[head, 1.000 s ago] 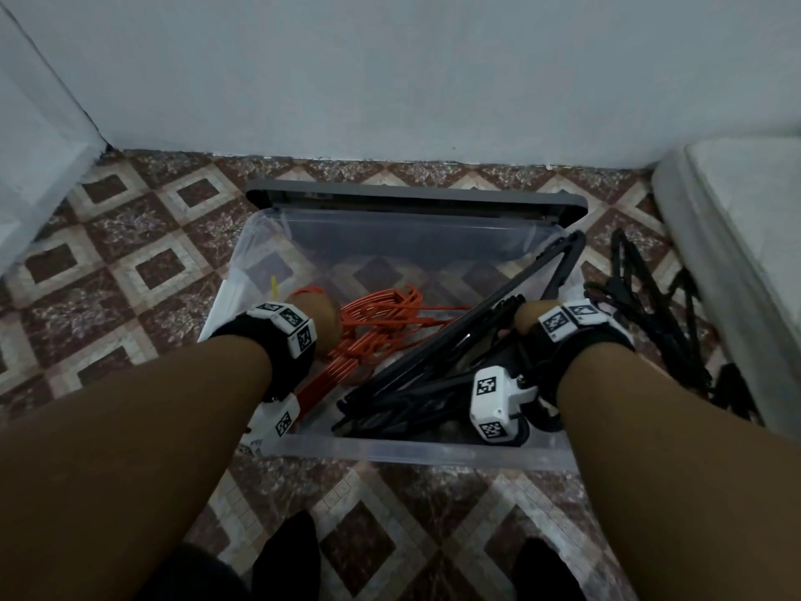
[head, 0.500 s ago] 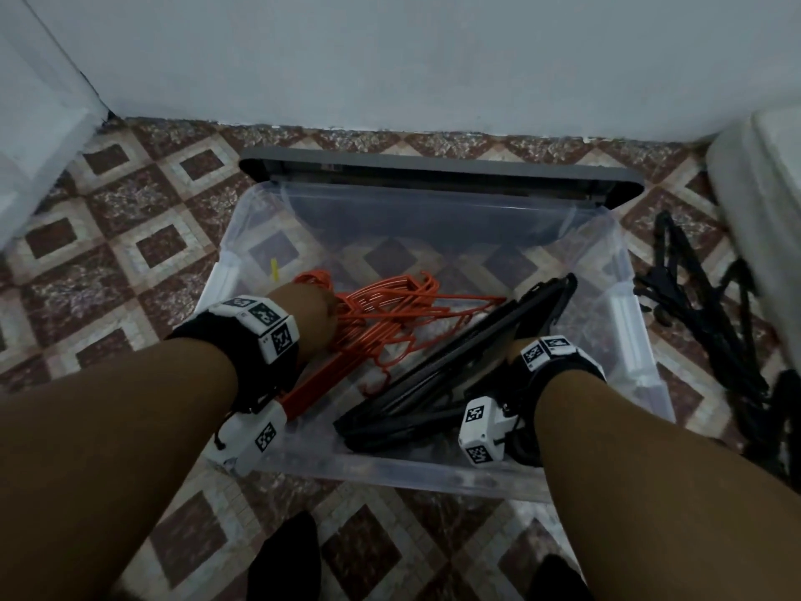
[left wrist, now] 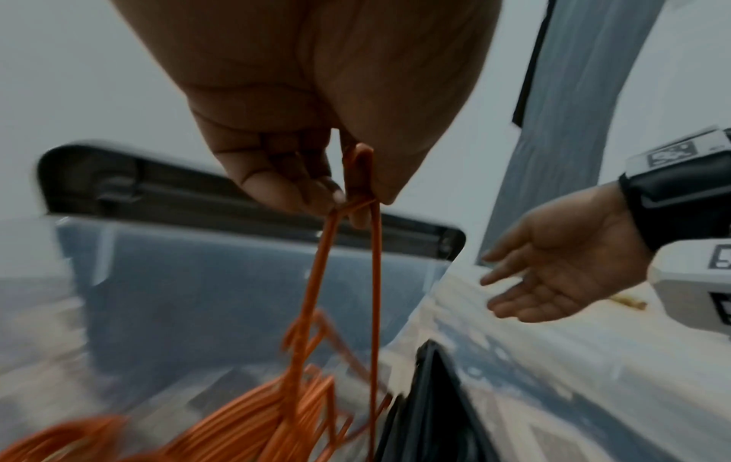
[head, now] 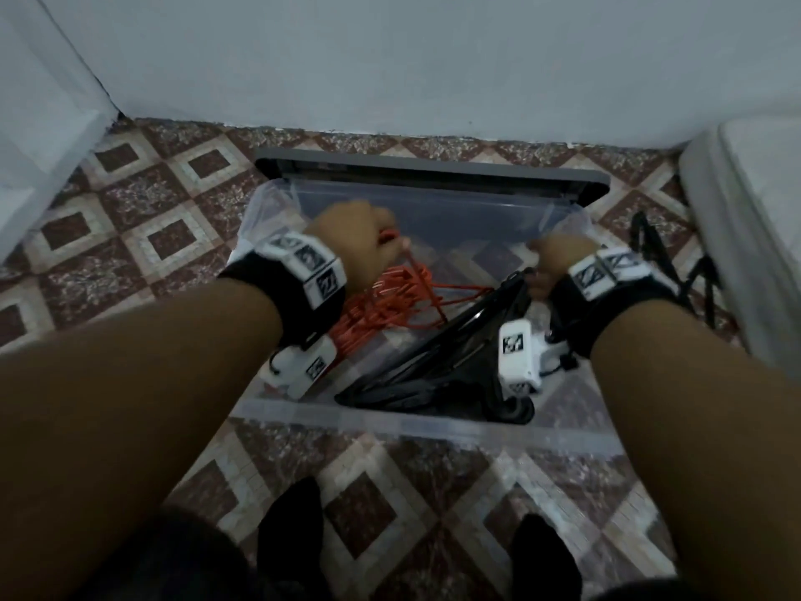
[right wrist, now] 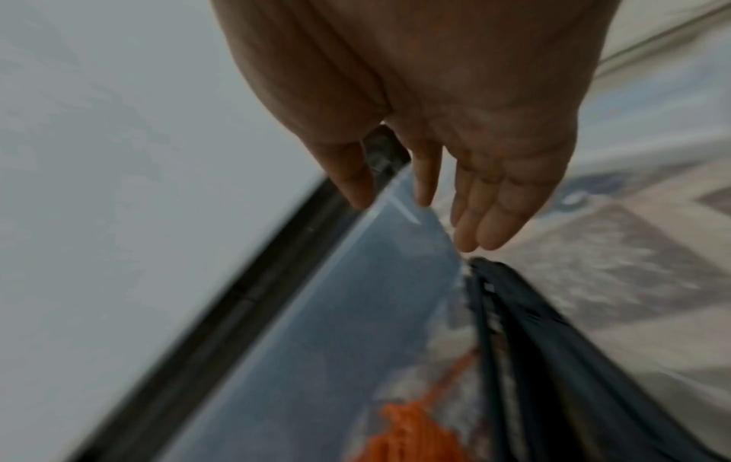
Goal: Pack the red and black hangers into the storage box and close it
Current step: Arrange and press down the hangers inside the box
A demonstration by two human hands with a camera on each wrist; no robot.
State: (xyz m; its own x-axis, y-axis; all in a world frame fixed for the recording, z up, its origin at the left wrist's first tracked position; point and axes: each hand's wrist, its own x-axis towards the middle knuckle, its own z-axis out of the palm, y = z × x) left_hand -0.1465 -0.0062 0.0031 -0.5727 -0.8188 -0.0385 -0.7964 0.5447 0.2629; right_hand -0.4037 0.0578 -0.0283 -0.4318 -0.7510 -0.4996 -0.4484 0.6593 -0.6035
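My head camera looks forward and steeply down from above onto both forearms, the storage box (head: 416, 427) on the tiled floor (head: 143, 219) and the wall (head: 390, 58) behind it. My left wrist camera sits very near the left hand (left wrist: 316, 109), looks along its fingers (left wrist: 284, 187) toward the grey lid (left wrist: 166, 190) at the far edge of the box, and also catches the right hand (left wrist: 553, 265) at its right edge. My right wrist camera looks along the right hand toward that same lid, and all three views share the lid, the red hangers (right wrist: 411, 437) and the black hangers (right wrist: 526, 359).
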